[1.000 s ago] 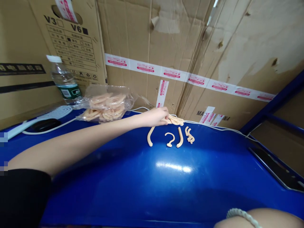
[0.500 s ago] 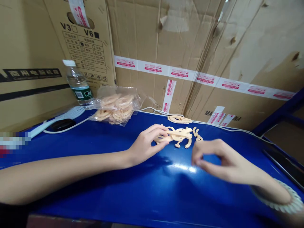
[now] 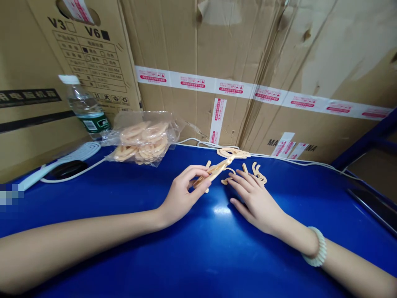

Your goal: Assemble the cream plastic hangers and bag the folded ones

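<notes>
Pinched between the thumb and fingers of my left hand [image 3: 182,192] is a flat pale wooden piece [image 3: 218,167], tilted up off the table toward the back. My right hand [image 3: 257,200] lies palm down with its fingers spread, over or touching small loose wooden pieces; its fingers partly hide them. A small rounded piece [image 3: 224,181] shows just left of those fingertips. To their right lie several curved strips [image 3: 258,171]. Behind the held piece, flat oval wooden pieces [image 3: 232,153] rest near the table's back edge.
On the blue table [image 3: 173,252], a clear plastic bag [image 3: 144,138] of similar wooden pieces stands at back left. Beside it are a water bottle [image 3: 88,109], a black mouse [image 3: 68,169] and a white cable. Cardboard boxes [image 3: 180,41] wall the back. A dark flat device [image 3: 372,211] lies at right.
My left hand has lifted and tilted a wooden piece from the pile. My right hand, curled and raised before, has moved left and opened over the small pieces. The view has shifted slightly.
</notes>
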Available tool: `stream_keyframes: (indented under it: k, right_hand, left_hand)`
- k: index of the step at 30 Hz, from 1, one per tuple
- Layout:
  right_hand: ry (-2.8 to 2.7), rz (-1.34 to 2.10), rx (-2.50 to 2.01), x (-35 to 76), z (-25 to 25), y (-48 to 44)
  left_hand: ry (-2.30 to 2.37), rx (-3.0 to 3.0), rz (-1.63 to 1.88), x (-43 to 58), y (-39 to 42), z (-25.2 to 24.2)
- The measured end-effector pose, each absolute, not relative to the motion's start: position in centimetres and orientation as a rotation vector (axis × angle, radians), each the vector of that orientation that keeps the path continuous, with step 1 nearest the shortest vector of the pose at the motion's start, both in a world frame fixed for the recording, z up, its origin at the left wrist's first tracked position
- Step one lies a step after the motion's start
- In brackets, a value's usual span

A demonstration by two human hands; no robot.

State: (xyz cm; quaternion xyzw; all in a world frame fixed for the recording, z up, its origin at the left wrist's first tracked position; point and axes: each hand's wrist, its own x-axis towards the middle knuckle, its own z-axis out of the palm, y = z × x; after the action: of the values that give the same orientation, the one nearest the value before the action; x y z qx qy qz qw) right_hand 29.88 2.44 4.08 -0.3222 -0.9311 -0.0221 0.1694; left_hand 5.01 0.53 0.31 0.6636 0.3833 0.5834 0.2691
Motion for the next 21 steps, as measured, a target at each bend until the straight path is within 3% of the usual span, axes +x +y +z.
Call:
stream_keyframes:
  k: [8,11,21]
  right_hand:
    - [-1.8,1.429,-0.958,29.0,5.5,-1.0]
    - [-1.638,1.577,-0.945,28.6,5.1,-1.3]
    - [-1.501,1.608,-0.936,28.9,4.8,-0.8]
  left_hand:
    - [0.933,2.344,1.484,4.7,-1.1,0.8]
    - [0.925,2.429,1.426,4.9,-1.2,0.7]
    - [0.873,2.545,1.315,4.9,-1.4,0.3]
